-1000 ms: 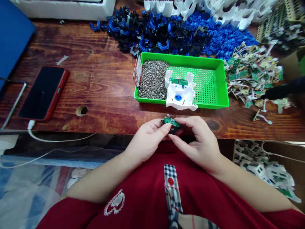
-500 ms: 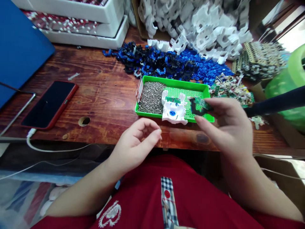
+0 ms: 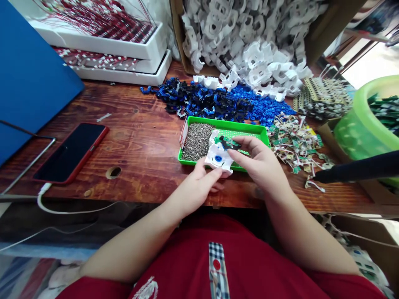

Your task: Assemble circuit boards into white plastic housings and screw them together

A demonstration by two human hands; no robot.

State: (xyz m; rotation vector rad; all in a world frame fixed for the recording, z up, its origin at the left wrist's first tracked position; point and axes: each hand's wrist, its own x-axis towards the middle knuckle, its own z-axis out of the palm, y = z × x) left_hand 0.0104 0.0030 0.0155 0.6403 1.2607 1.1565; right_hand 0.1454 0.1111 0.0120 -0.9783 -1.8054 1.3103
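My left hand (image 3: 201, 185) is closed on the near edge of a white plastic housing (image 3: 212, 162), its thumb on the front rim. The housing has a blue round piece (image 3: 218, 158) set in it and rests over the green tray (image 3: 246, 121). My right hand (image 3: 258, 160) pinches a small green circuit board with a black part (image 3: 230, 143) between thumb and fingertips, directly over the back of the housing. Whether the board touches the housing, I cannot tell. Small metal screws (image 3: 198, 141) fill the tray's left part.
Behind the tray lie black and blue plastic parts (image 3: 202, 99) and a heap of white housings (image 3: 258, 54). Wired boards (image 3: 294, 143) are piled at right, near a green basket (image 3: 352, 120) and a dark bar (image 3: 358, 169). A phone (image 3: 71, 153) charges at left.
My left hand has moved up and right and taken hold of the white housing. My right hand has carried the circuit board left over it. The camera view has shifted.
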